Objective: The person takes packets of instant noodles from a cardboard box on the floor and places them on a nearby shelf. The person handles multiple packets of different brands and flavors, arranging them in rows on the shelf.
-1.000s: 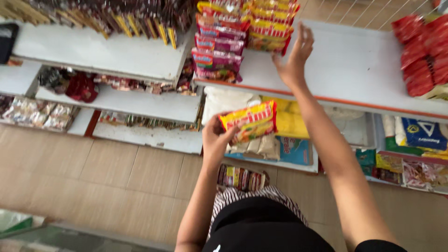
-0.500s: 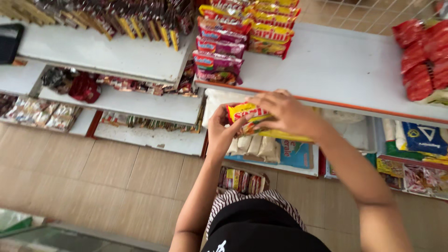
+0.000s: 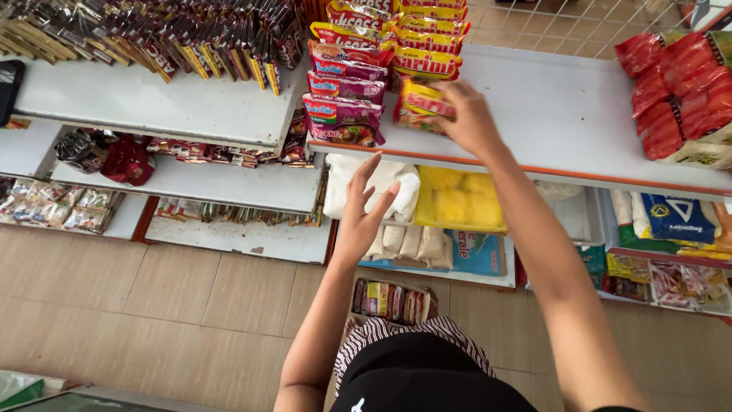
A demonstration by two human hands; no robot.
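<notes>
A white shop shelf point(image 3: 564, 114) with an orange front edge filled the upper right of the view, above tiled floor. At its eleven o'clock end stood stacks of noodle packets point(image 3: 358, 69), red, purple and yellow, in two columns. Red snack bags point(image 3: 671, 84) were heaped at two o'clock, well apart.

The right hand point(image 3: 469, 118) stretched out at twelve o'clock, arm nearly straight, fingers closed over a yellow and red noodle packet point(image 3: 419, 103). The packet lay flat on the shelf, touching the front of the yellow column, its long axis running roughly nine to three. This hand was the nearer one; the packet sat directly under it, toward ten o'clock.

The left hand point(image 3: 366, 210) hovered lower, near centre, empty, fingers spread wide, over white bags point(image 3: 366, 191) on the shelf below.
</notes>
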